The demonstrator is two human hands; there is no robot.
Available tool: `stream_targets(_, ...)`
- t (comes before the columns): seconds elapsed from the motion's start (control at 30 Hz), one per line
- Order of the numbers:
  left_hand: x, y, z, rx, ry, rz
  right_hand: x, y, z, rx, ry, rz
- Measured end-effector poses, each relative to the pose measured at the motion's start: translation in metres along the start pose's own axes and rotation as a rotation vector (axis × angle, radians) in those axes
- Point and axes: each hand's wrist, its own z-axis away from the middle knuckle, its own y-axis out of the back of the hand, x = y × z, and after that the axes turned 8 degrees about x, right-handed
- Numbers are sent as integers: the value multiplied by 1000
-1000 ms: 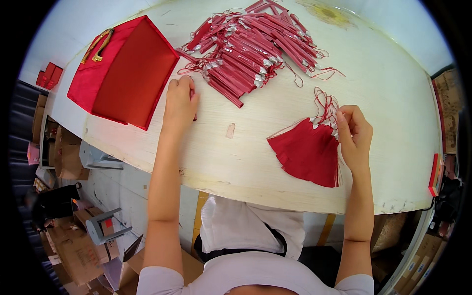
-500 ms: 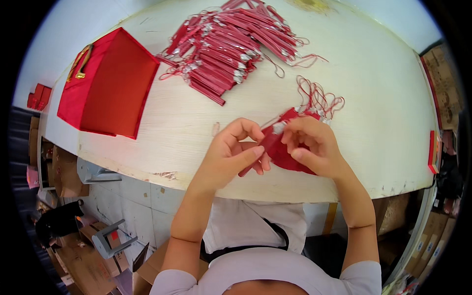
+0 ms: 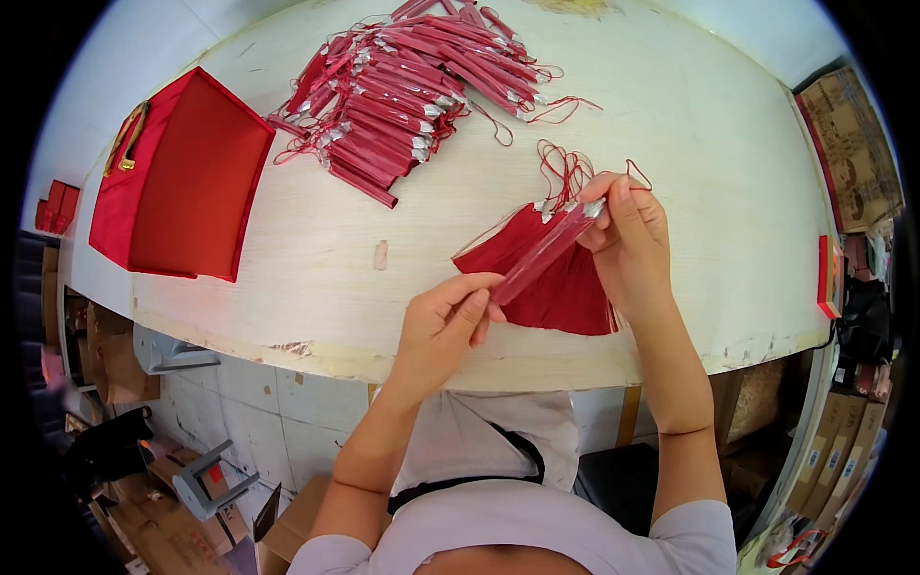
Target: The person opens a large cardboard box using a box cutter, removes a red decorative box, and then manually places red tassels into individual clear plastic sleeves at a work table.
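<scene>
Bag (image 3: 182,177) lies left of tassel pile (image 3: 407,91) (both on table (image 3: 709,144)).

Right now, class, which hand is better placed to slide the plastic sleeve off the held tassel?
Probably the left hand: it pinches the sleeved tassel's lower end, free to pull. The right hand grips the silver-capped top over the red pile.

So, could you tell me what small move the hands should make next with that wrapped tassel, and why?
Probably slide the clear sleeve off the wrapped tassel: the left hand pinches its lower end and the right hand its silver cap, above a fan of bare tassels, while the wrapped pile lies further back.
</scene>
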Motion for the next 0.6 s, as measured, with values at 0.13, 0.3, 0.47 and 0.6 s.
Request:
stream_targets(0.13,0,4,-3,24,-68,51,1,1,-2,11,-19,-50)
stream_targets(0.3,-5,-1,-4,64,-91,166,3,-2,1,-71,-73,-163)
stream_targets(0.47,-4,-1,-3,153,-79,233,8,0,-1,-137,-151,-230)
stream_targets(0.6,-14,10,-7,92,-91,318,5,-5,-5,-119,-159,-167)
